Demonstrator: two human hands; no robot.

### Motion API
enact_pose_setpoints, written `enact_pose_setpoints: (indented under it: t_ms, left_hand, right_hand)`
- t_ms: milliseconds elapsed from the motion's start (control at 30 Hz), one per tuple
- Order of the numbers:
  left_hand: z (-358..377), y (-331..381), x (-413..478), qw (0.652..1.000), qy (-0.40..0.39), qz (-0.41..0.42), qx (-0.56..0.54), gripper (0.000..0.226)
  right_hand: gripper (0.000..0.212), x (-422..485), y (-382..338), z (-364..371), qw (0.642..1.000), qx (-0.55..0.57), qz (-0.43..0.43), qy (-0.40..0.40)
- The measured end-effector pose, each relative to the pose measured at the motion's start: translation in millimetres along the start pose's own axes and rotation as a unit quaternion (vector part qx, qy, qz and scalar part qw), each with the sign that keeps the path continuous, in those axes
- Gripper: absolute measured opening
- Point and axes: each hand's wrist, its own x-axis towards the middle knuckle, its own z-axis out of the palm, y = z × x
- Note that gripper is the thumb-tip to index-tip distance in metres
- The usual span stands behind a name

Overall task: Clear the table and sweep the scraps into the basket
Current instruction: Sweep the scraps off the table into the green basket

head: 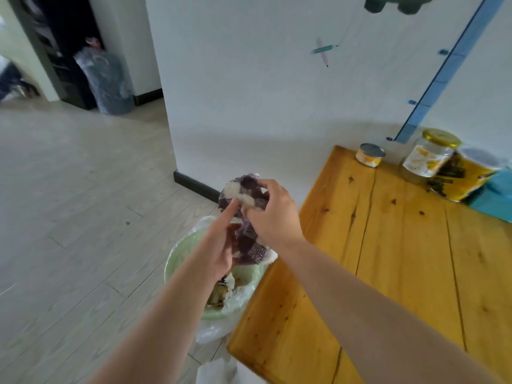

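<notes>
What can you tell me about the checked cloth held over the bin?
The cloth is a woven rag, checked dark purple and white, crumpled and hanging limp. The right hand pinches its upper bunch; the left hand touches it with a forefinger. It hangs over the green-lined basket, beside the edge of the wooden table, touching neither.

The wall [249, 79] is white. A blue strip [448, 70] runs up it at a slant, and pencil stickers [324, 49] are stuck on it. The floor [69, 176] is pale grey planks. A dark skirting board [194, 185] runs along the wall's bottom. Far left is a dark doorway [69, 37] with a grey bag [108, 81] beside it. The yellow wooden table [401, 259] has its far edge against the wall.
</notes>
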Motion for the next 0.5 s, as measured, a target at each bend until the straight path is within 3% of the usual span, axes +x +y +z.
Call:
enact_pose_setpoints:
  t_ms: [67, 167, 300, 400, 500]
  left_hand:
    - [-0.4, 1.6, -3.9, 0.999, -0.022, 0.009, -0.025, 0.07]
    - [-1.1, 2.9, -8.7, 0.998, -0.031, 0.018, -0.044, 0.062]
    - [2.3, 8.2, -13.4, 0.993, -0.06, 0.065, -0.079, 0.039]
    - [6.2, 15.1, -20.2, 0.992, -0.064, 0.086, -0.074, 0.044]
    - [17.7, 20.3, -26.5, 0.991, -0.067, 0.087, -0.076, 0.041]
  right_hand:
    - [0.058, -3.7, -3.6, -2.6, 1.0, -0.002, -0.004, -0.009]
    - [0.061, -10.0, -7.6, -1.9, 1.0, 0.016, 0.008, -0.025]
    - [0.046, -15.8, -12.3, -9.2, 0.983, 0.166, 0.041, -0.063]
    - [0.05, -9.0, -6.2, -16.5, 0.965, 0.234, 0.113, -0.025]
    - [0.059, -7.4, 0.9, -27.8, 0.945, 0.249, 0.198, -0.078]
